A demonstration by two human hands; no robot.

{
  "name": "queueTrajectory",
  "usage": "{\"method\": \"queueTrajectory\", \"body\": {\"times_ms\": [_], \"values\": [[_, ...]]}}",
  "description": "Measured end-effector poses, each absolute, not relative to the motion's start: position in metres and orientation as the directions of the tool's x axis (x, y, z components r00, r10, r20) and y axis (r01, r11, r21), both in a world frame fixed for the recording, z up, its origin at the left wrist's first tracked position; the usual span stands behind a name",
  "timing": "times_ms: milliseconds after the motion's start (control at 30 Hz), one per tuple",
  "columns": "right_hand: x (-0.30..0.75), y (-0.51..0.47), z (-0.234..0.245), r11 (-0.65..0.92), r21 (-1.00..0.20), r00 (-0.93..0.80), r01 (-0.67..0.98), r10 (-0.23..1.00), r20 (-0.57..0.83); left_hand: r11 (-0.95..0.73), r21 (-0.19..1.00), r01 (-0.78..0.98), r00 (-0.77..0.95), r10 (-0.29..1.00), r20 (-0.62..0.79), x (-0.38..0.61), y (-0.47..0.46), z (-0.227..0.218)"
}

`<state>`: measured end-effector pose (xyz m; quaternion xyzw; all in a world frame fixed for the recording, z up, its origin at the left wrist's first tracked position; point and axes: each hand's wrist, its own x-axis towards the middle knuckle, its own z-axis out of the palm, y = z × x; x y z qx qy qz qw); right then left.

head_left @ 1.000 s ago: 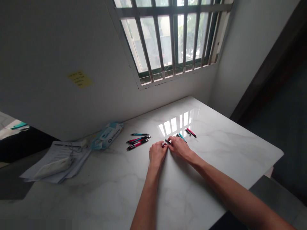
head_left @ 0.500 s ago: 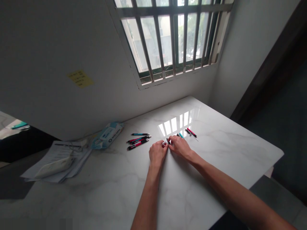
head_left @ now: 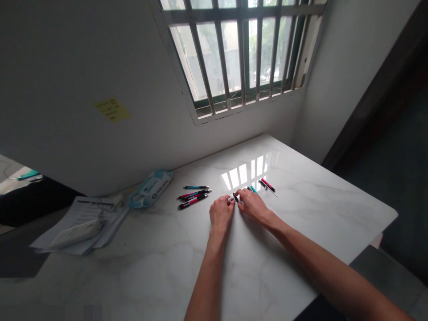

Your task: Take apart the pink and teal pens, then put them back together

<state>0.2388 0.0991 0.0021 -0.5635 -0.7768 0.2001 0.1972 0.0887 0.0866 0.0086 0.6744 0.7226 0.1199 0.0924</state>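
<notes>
My left hand [head_left: 221, 214] and my right hand [head_left: 252, 204] meet at the middle of the white marble table [head_left: 174, 263], fingers curled. Together they pinch a small dark pen [head_left: 236, 198] between their fingertips. To the left lies a cluster of several pens [head_left: 193, 196] in red, black and teal, with a single teal pen [head_left: 195, 187] just behind it. Right of my right hand lie a teal pen part [head_left: 253, 189] and a pink pen [head_left: 267, 184] with thin loose pieces beside it.
A blue wipes packet [head_left: 150, 189] lies by the wall at the left. A stack of papers with a white object on top [head_left: 78, 225] sits at the far left. A barred window [head_left: 240, 53] is behind the table. The table's right edge drops off to a dark floor.
Both hands stay together on the pen, shifting only slightly. The dark pen between the fingertips has turned a little.
</notes>
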Motion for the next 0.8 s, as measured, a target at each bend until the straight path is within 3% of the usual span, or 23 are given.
{"method": "queueTrajectory", "body": {"times_ms": [800], "values": [[0.241, 0.105, -0.009, 0.328, -0.553, -0.31, 0.766, 0.942, 0.129, 0.063, 0.38, 0.923, -0.087, 0.995, 0.047, 0.076, 0.094, 0.011]]}}
